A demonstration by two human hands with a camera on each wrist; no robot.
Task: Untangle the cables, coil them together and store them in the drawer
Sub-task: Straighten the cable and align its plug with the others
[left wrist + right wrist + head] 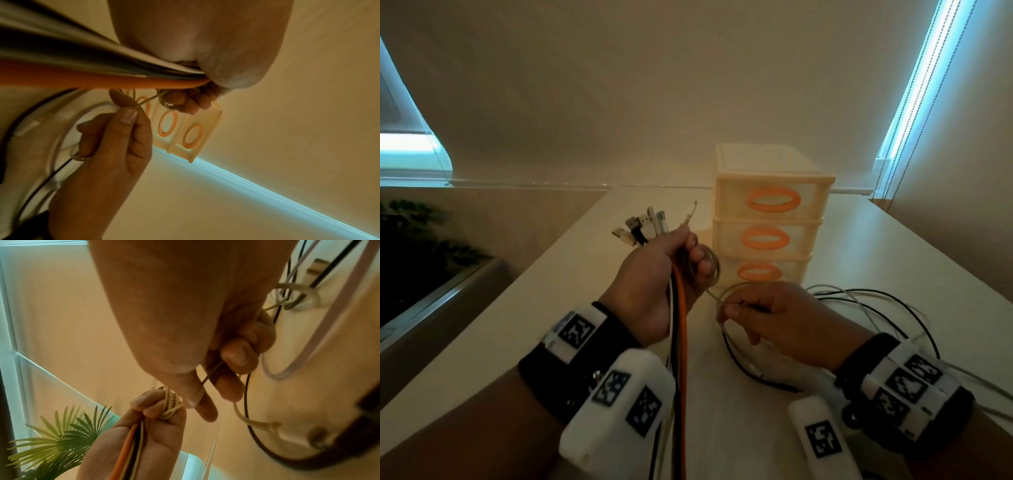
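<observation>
Left hand (654, 284) gripping cable bundle (679, 325) | right hand (774, 322) pinching thin cable (717, 297) (before drawer unit (770, 219)) | risk: hard tug tightens knot.

The drawer unit (770, 212) looks like translucent cream plastic, smooth, with glossy orange plastic handle rings (773, 201). The cables (681, 329) have smooth rubbery jackets, orange, black and pale, the thin beige cable (170, 404) matt. Their plugs (643, 226) show plastic shells and dull metal tips. The tabletop (524, 308) is a smooth, pale, matt surface.
</observation>
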